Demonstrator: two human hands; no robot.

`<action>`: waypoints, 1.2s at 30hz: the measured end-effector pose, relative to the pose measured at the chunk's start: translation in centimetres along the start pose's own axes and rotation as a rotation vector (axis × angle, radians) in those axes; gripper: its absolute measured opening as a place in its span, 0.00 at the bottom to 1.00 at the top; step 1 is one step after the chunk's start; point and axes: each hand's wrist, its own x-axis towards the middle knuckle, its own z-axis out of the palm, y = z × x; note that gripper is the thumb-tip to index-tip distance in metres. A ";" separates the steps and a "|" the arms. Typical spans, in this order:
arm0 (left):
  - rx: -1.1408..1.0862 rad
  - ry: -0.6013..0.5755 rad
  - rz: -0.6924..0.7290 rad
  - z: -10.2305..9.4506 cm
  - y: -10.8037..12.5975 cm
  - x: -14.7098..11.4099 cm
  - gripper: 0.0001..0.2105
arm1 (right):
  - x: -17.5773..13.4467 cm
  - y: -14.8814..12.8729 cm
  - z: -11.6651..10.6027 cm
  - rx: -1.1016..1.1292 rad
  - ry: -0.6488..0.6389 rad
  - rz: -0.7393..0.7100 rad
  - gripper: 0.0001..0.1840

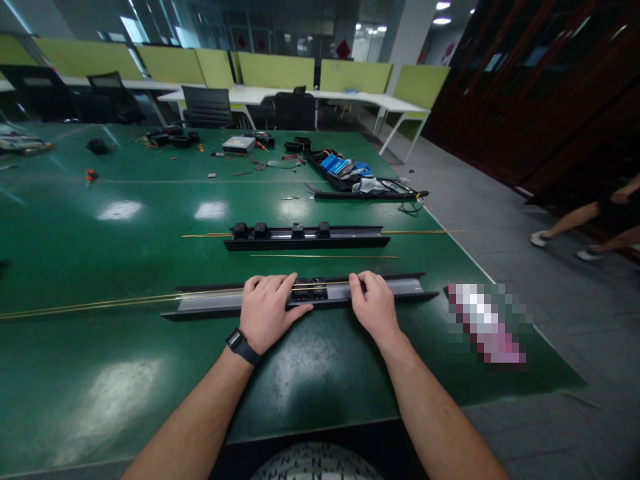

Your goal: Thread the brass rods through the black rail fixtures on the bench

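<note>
A long black channel with a grey inner floor (pixel 210 301) lies across the green table in front of me. Thin brass-coloured rods (pixel 100 305) run into it from the left and pass over small black blocks (pixel 309 292) near its middle. My left hand (pixel 267 303), a dark watch on its wrist, grips across the channel just left of the blocks, fingers over the far side and thumb along the near side. To the right of the blocks, my right hand (pixel 373 300) is closed in a pinch at the rods' right end; its fingertips partly hide the contact.
Behind lies a second black channel (pixel 307 244) with several black blocks and rods, and a loose rod (pixel 325 256) in between. Farther back is a black tray (pixel 325 170) with blue packets. A pixelated object (pixel 485 323) lies at right. A person's legs (pixel 570 223) show beyond the table.
</note>
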 end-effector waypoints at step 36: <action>0.003 -0.011 -0.005 0.1 0.0 -0.1 0.30 | 0.0 0.2 -0.1 -0.013 0.029 0.026 0.17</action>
